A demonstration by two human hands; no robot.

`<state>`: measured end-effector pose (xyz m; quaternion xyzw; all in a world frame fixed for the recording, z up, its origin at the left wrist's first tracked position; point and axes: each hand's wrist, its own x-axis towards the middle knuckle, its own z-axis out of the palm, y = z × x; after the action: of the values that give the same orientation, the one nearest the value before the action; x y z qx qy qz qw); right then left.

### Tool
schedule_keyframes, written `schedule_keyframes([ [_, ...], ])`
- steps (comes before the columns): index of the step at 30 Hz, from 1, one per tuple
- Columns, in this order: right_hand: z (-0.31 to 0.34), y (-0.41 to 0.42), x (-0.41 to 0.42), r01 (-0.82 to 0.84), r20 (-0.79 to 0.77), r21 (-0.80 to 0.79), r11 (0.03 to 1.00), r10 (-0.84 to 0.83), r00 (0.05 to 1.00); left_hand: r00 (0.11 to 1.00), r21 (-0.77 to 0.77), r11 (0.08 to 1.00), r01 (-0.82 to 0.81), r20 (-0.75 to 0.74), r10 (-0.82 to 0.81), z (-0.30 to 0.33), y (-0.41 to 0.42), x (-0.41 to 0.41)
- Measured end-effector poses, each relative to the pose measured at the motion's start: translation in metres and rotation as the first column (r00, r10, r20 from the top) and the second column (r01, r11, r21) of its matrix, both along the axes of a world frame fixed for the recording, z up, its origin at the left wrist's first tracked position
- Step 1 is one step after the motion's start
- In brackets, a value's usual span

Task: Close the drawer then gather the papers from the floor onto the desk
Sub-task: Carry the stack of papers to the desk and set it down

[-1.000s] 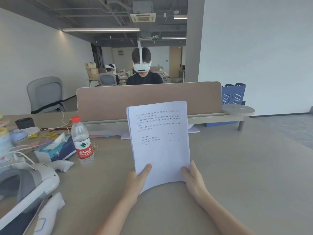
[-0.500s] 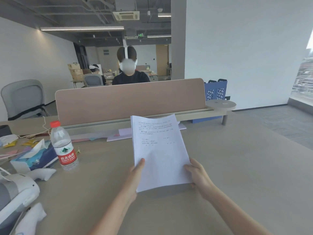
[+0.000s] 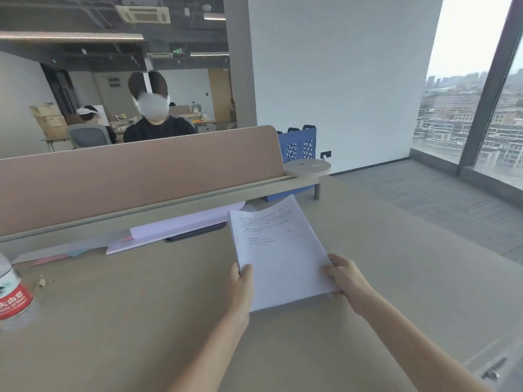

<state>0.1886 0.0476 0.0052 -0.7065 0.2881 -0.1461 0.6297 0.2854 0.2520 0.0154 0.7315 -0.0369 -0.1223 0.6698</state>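
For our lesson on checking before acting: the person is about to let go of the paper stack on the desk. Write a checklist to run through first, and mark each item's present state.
1. Both hands grip the paper stack: left hand on its left edge, right hand on its right edge. Ok.
2. Sheets squared into one stack. Ok.
3. Stack lying flat on the desk: near edge is low, full contact unclear. Cannot tell.
4. Landing spot bare, apart from the loose sheets by the divider. Ok.
5. Water bottle well clear on the left. Ok.
6. Drawer closed, floor cleared: out of view. Cannot tell.
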Motion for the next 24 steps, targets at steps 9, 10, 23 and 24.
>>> schedule_keyframes([
  [9,0.010,-0.102,-0.024,0.180,-0.086,-0.071,0.981,-0.186,0.979,0.964,0.177,0.968,0.177,0.165,-0.207,0.003,-0.103,-0.004],
  [10,0.011,-0.112,-0.025,0.192,-0.098,-0.086,0.978,-0.201,0.975,0.957,0.206,0.959,0.193,0.178,-0.231,0.004,-0.112,-0.003],
  [23,-0.004,-0.209,0.017,0.177,-0.217,-0.353,0.919,-0.265,0.940,0.824,0.675,0.726,0.133,0.332,-0.459,-0.019,-0.213,0.036],
  [24,-0.004,-0.215,0.022,0.177,-0.217,-0.393,0.903,-0.278,0.936,0.804,0.709,0.697,0.108,0.350,-0.481,-0.021,-0.220,0.040],
])
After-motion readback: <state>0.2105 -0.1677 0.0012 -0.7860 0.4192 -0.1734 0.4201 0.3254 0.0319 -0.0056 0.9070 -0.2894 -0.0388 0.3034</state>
